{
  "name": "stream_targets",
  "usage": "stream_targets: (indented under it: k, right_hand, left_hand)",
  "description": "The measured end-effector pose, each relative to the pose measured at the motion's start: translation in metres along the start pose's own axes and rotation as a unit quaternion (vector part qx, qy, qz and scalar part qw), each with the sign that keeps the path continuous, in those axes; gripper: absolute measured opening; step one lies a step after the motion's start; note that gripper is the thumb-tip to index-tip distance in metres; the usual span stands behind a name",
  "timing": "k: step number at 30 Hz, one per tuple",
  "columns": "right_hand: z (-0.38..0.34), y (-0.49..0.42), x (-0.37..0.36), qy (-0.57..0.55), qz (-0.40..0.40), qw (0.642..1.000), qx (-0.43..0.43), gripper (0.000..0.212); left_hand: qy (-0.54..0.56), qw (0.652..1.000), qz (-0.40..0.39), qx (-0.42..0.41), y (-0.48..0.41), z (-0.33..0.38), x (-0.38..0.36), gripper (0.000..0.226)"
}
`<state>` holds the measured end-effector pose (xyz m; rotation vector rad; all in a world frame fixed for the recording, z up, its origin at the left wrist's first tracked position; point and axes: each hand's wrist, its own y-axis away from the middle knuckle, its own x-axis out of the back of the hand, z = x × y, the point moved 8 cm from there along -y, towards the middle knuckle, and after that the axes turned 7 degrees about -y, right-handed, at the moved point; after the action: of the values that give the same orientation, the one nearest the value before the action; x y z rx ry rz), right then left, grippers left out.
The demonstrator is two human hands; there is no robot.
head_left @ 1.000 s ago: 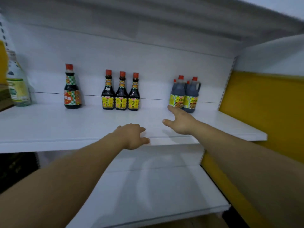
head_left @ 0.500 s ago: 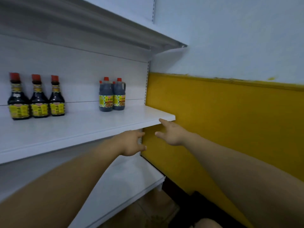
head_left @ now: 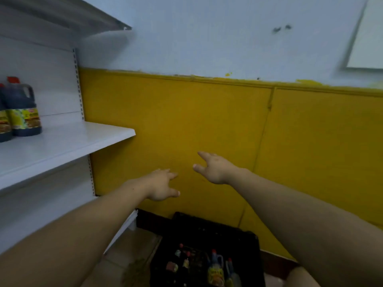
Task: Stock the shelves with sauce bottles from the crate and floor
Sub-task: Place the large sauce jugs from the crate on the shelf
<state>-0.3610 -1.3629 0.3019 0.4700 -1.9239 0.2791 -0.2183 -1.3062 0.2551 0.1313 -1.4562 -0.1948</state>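
Note:
Two dark jug-shaped sauce bottles [head_left: 22,108] with red caps and yellow labels stand at the left edge of the view on the white shelf [head_left: 68,141]. On the floor at the bottom sits a black crate [head_left: 246,245] holding several sauce bottles [head_left: 215,270]. My left hand [head_left: 161,185] and my right hand [head_left: 213,168] are stretched out in the air in front of the yellow wall, right of the shelf end and above the crate. Both hold nothing, fingers apart.
The yellow wall panel [head_left: 207,125] fills the middle, with a pale blue wall above it. An upper shelf [head_left: 87,15] juts out at the top left. A lower white shelf [head_left: 124,226] ends beside the crate. Tiled floor [head_left: 132,251] lies left of the crate.
The view has swung right and down, from the shelf with its bottles to the wall and the crate. Both hands have left the shelf edge and now hover over the crate.

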Motion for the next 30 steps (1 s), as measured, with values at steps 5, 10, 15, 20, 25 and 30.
stream_targets:
  k: [5, 10, 15, 20, 25, 30]
  right_hand:
    - [0.091, 0.018, 0.001, -0.029, 0.012, 0.997, -0.073, 0.074]
    - [0.164, 0.010, -0.029, -0.083, 0.001, 0.989, -0.123, 0.072]
    - [0.237, 0.004, -0.114, -0.132, -0.071, 0.968, -0.199, 0.074]
    - [0.290, -0.014, -0.194, -0.187, -0.140, 0.944, -0.234, 0.071]
    - [0.340, -0.051, -0.275, -0.231, -0.180, 0.914, -0.280, 0.068]
    - [0.391, -0.084, -0.362, -0.234, -0.216, 0.897, -0.307, 0.065]
  left_hand:
    - [-0.041, 0.996, -0.042, -0.061, -0.054, 0.077, -0.040, 0.077]
    - [-0.054, 0.988, -0.105, -0.100, -0.115, 0.122, -0.110, 0.079]
    - [-0.013, 0.967, -0.233, -0.099, -0.152, 0.124, -0.200, 0.079]
    - [0.085, 0.955, -0.280, -0.053, -0.188, 0.112, -0.276, 0.075]
    - [0.202, 0.930, -0.307, 0.014, -0.228, 0.097, -0.350, 0.057]
    - [0.283, 0.898, -0.333, 0.056, -0.268, 0.086, -0.441, 0.040]
